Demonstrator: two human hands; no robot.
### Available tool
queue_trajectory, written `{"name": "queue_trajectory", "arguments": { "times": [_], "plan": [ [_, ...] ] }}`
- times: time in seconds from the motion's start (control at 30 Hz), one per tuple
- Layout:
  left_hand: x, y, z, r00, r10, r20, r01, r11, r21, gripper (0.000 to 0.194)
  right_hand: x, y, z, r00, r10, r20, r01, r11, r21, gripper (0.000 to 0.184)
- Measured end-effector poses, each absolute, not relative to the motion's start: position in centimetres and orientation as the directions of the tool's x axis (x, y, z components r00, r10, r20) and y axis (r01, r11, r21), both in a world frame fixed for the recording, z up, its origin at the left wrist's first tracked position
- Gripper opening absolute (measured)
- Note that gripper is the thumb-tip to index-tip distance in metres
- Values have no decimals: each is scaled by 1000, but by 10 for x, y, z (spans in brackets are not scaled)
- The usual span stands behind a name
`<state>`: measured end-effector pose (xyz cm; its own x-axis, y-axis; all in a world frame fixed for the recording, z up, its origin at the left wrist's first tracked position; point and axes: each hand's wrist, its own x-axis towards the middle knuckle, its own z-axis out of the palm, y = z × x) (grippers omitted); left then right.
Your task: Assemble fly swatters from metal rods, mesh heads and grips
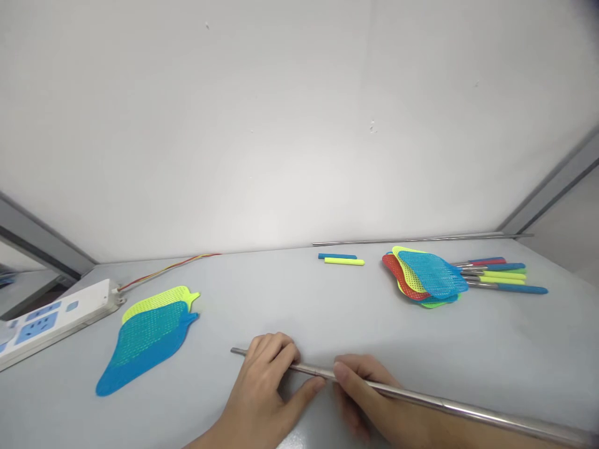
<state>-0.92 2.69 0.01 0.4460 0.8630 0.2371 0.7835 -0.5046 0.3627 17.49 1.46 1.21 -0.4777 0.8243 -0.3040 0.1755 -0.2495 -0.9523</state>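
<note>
A long metal telescopic rod runs from the table's middle toward the lower right. Near its thin end, my left hand is closed over it with the fingers curled. My right hand pinches the rod farther along, thumb on top. Left of my hands lie two loose fly swatter heads, a blue one overlapping a yellow one. Beyond my hands rest a blue handle sleeve and a yellow handle sleeve.
A pile of fly swatters with coloured handles lies at the right. Behind it a thin metal rod lies along the wall. A white power strip with a red and yellow cable sits at the left.
</note>
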Motion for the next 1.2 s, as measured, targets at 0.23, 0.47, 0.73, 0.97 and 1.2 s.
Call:
{"name": "queue_trajectory", "arguments": {
  "times": [0.23,0.47,0.73,0.97,1.2],
  "plan": [
    [-6,28,0,438,871,221,826,-487,283,43,178,15,20,-515,816,-263,350,-79,-933,52],
    [-6,25,1,445,878,176,843,-477,248,52,179,19,24,-657,708,-259,426,65,-902,44],
    [-10,22,0,537,815,218,796,-575,188,48,180,18,46,-632,667,-394,588,82,-805,22],
    [-12,21,-2,561,781,275,761,-617,199,44,180,22,43,-669,651,-359,548,105,-830,19],
    [-12,20,-3,589,746,309,727,-657,200,38,176,27,20,-703,621,-348,575,208,-791,20]
  ]
}}
